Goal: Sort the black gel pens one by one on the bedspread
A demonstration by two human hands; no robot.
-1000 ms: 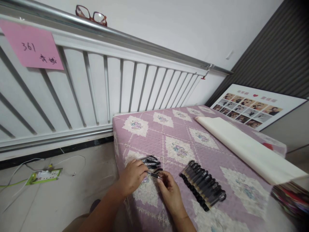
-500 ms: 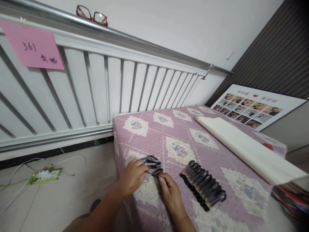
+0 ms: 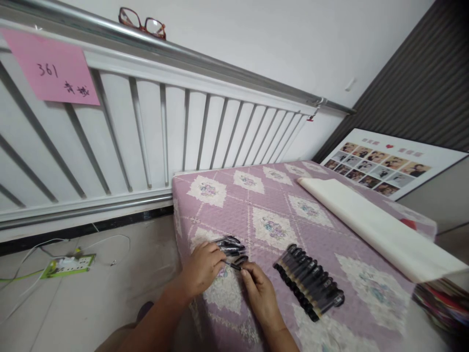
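A slim dark pen [image 3: 232,265] spans the gap between my hands, above the flowered purple cover. My left hand [image 3: 205,268] is closed on one end of it, fingers bent. At the other end, my right hand [image 3: 259,294] pinches the pen between thumb and forefinger. Just beyond my left hand lies a small loose bunch of black pens [image 3: 232,246], partly hidden by that hand. Over to the right, several clear-barrelled pens with black ends [image 3: 309,281] lie side by side in a neat slanting row on the cover.
The purple quilted cover [image 3: 234,215] stretches to a white radiator [image 3: 194,127]. A cream roll [image 3: 366,225] lies along the right. Eyeglasses [image 3: 142,23] rest on the pipe above. On the floor at left is a power strip [image 3: 69,266] with cables.
Both hands keep nearly the same hold on the pen. The whole view has shifted very slightly; the bunch and the row of pens are unchanged.
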